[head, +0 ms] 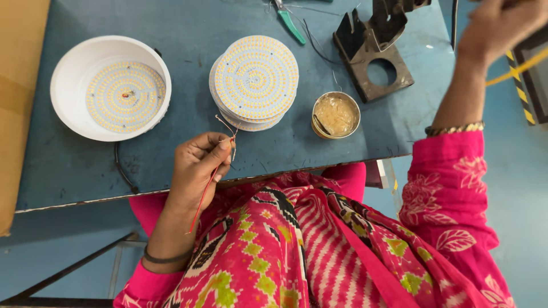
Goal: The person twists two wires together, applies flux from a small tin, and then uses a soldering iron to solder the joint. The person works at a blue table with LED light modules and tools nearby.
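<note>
We look down on a blue worktop [188,34] and on our two hands. Our left hand [197,165] is at the near edge of the worktop, with the fingers curled, and its grip is narrow: thumb and forefinger pinch a thin red wire [205,194]. The wire hangs down from the pinch across our wrist, and its bare end stands up just above the fingertips, near the lowest part of the stack of round LED boards [256,80]. This stack lies in the middle of the worktop, the top board a little shifted over the ones under it.

Our right hand [499,25] is raised at the far right corner, well apart from the left one. It is partly cut by the picture edge, so we cannot tell if its grip is wide or closed; a yellow cable [516,68] passes just beside it.

To the left stands a white round lamp housing [71,63] with one LED board lying inside it. Right of the stack is a small open tin of soldering paste [336,116], and behind the tin a black metal stand [374,54]. Green-handled pliers [289,23] lie at the far edge.
</note>
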